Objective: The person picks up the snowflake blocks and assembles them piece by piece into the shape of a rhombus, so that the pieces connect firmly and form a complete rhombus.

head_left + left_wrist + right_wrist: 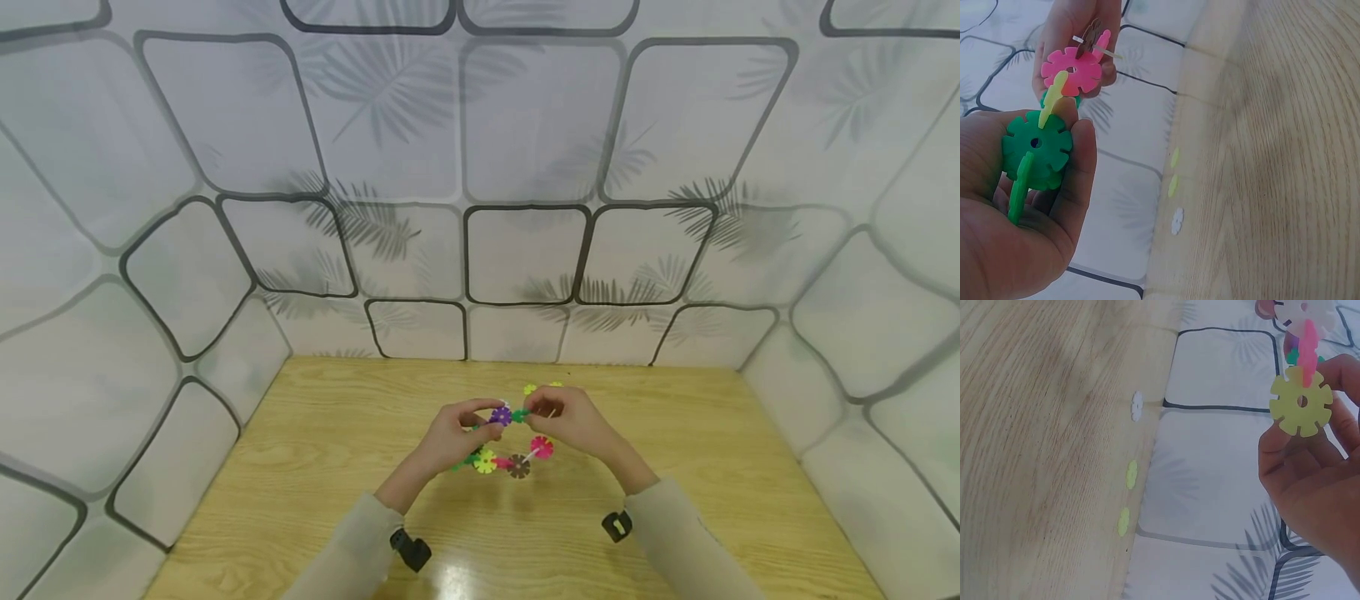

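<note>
A chain of colourful notched plastic snowflake discs hangs in a loop between both hands above the table. My left hand [457,435] pinches a purple snowflake disc [501,416] between thumb and fingers; in the left wrist view, a green disc [1036,147] lies against its palm. My right hand [573,423] pinches the chain by a small green disc [520,414] joined to the purple one. A yellow disc [1302,403] shows at the right fingertips, slotted to a pink disc [1307,350]. Lower in the loop hang a brown disc [519,466] and a pink one [542,447].
Loose on the wooden table [337,467], towards the back, lie a white disc [1137,406] and two yellow discs [1132,475]. Patterned cloth walls [525,250] rise behind the table and at both sides. A black band device [411,550] sits at each wrist.
</note>
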Demonstrator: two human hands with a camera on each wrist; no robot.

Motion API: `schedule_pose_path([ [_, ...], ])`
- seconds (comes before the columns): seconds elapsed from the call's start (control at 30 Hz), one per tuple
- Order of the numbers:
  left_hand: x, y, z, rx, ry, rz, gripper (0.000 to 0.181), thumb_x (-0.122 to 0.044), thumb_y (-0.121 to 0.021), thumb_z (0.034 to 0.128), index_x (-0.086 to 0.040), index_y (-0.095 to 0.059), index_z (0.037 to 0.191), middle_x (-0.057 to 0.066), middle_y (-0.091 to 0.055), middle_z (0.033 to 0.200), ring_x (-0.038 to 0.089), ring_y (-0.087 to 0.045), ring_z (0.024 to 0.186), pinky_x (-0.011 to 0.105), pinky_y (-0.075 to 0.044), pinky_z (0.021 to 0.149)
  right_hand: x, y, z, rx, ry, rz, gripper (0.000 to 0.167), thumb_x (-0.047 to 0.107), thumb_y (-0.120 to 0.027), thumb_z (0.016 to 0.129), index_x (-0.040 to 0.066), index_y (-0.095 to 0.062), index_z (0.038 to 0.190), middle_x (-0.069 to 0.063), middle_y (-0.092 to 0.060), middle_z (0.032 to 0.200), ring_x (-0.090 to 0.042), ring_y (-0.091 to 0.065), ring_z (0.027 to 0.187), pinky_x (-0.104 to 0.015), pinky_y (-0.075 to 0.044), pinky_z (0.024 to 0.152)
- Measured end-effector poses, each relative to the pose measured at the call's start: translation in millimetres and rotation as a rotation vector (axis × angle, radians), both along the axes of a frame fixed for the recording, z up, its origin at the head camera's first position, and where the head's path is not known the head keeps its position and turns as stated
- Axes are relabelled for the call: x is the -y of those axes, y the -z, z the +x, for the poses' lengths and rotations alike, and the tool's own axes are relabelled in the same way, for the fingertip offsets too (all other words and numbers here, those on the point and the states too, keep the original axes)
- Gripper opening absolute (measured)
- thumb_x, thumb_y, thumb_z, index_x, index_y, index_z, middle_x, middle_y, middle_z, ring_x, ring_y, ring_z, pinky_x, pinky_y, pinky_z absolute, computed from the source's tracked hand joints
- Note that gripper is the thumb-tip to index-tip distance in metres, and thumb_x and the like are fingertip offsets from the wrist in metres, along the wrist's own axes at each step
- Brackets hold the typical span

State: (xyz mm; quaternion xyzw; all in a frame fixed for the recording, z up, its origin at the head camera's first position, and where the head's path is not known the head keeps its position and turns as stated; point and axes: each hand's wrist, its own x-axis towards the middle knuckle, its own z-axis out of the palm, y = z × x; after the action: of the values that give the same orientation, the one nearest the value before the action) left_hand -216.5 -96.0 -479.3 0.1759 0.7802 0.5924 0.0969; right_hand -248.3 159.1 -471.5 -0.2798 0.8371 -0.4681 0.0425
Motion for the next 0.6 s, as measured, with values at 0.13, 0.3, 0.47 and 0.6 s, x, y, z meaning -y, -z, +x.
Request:
schedule_pose_path([
  [0.13, -0.9, 1.1, -0.8, 0.004, 0.005, -0.01, 0.043, -0.018, -0.07, 0.1031, -0.005, -0.064, 0.144, 0.026, -0.078, 0.101, 0.01, -0.065, 0.072, 0.02, -0.038, 0.053, 0.2, 0.6, 0.5, 0.003, -0.004, -0.006, 0.006, 0.015, -0.072, 0.1, 0.017, -0.076, 0.104, 0.001, -0.074, 0.093, -0.011, -0.067, 0.082, -0.028, -0.059, 0.069],
  [0.3, -1.9, 2.6, -1.1, 0.01, 0.001, -0.019, 0.042, -0.019, -0.07, 0.1034, -0.006, -0.065, 0.143, 0.023, -0.078, 0.099, 0.009, -0.063, 0.069, 0.019, -0.039, 0.052, 0.8, 0.1, 1.7, -0.001, -0.018, -0.013, 0.006, 0.016, -0.073, 0.1, 0.018, -0.076, 0.104, 0.0, -0.073, 0.095, -0.012, -0.068, 0.082, -0.029, -0.06, 0.069],
  [0.47, -2.2, 3.4, -0.5, 0.012, -0.003, -0.009, 0.043, -0.018, -0.07, 0.1031, -0.002, -0.064, 0.142, 0.02, -0.079, 0.098, 0.011, -0.067, 0.075, 0.019, -0.04, 0.054, 1.4, 1.9, 2.2, -0.009, -0.031, -0.02, 0.005, 0.018, -0.073, 0.101, 0.017, -0.076, 0.104, -0.001, -0.072, 0.096, -0.013, -0.068, 0.08, -0.03, -0.061, 0.068],
  [0.6, -1.8, 3.4, 0.4, 0.005, -0.005, 0.004, 0.043, -0.016, -0.07, 0.1035, 0.002, -0.063, 0.142, 0.021, -0.079, 0.102, 0.008, -0.069, 0.08, 0.019, -0.044, 0.056, 3.0, 2.6, 1.8, -0.023, -0.036, -0.024, 0.006, 0.018, -0.073, 0.102, 0.016, -0.076, 0.106, -0.003, -0.072, 0.093, -0.013, -0.068, 0.074, -0.029, -0.06, 0.065],
])
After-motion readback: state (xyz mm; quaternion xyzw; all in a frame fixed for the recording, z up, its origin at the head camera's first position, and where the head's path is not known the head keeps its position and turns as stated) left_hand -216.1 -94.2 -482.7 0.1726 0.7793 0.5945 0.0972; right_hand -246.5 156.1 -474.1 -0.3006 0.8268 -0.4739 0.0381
